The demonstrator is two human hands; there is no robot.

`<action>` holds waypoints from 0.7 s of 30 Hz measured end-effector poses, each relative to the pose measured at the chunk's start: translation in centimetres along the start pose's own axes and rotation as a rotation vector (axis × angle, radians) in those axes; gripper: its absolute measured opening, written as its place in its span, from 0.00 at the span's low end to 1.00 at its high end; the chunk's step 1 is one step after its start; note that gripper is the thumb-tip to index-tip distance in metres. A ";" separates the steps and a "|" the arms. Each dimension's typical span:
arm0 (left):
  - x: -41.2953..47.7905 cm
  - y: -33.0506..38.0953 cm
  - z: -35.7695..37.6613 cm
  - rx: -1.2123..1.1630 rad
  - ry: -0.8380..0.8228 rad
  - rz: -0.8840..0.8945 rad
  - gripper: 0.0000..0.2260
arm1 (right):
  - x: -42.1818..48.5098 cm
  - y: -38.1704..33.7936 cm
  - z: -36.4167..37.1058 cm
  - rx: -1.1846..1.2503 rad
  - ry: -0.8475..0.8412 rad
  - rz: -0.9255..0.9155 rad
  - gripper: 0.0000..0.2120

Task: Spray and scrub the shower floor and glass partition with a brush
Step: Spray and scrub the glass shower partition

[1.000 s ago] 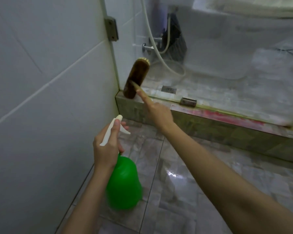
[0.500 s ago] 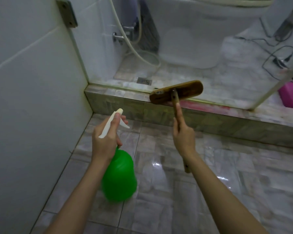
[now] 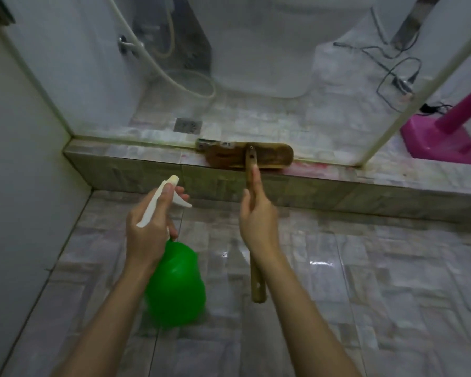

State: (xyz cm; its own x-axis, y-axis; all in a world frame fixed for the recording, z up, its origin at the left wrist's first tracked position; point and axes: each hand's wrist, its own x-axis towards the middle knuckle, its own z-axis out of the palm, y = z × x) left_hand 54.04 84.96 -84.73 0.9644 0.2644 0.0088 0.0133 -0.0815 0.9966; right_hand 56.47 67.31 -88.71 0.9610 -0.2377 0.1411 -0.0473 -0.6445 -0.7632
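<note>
My right hand (image 3: 259, 219) grips the wooden handle of a brown scrub brush (image 3: 272, 156), index finger stretched along the handle. The brush head lies level on top of the tiled curb (image 3: 136, 156), against the foot of the glass partition (image 3: 256, 63). My left hand (image 3: 147, 227) holds a green spray bottle (image 3: 174, 284) by its white trigger head, nozzle aimed toward the curb. The bottle hangs above the wet marble shower floor (image 3: 365, 281).
A white tiled wall (image 3: 19, 186) closes the left side. Behind the glass are a toilet (image 3: 259, 50), a floor drain (image 3: 188, 125), a white hose (image 3: 136, 36) and black cables (image 3: 392, 72). A pink fan base (image 3: 441, 142) stands at the right past the glass edge.
The brush swung from upright against the glass at the left corner to level, then came down onto the curb top. The view tilted downward. The spray bottle stayed in my left hand.
</note>
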 end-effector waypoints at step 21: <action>-3.3 11.1 7.1 0.098 0.086 -0.295 0.14 | 4.7 -1.2 -14.2 -0.090 -0.222 0.489 0.25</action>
State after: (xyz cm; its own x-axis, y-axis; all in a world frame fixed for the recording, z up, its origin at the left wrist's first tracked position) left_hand 52.89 76.37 -74.27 0.8893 0.3702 -0.2686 0.3186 -0.0801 0.9445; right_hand 57.18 56.60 -78.20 0.8548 -0.3729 -0.3608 -0.5174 -0.5591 -0.6478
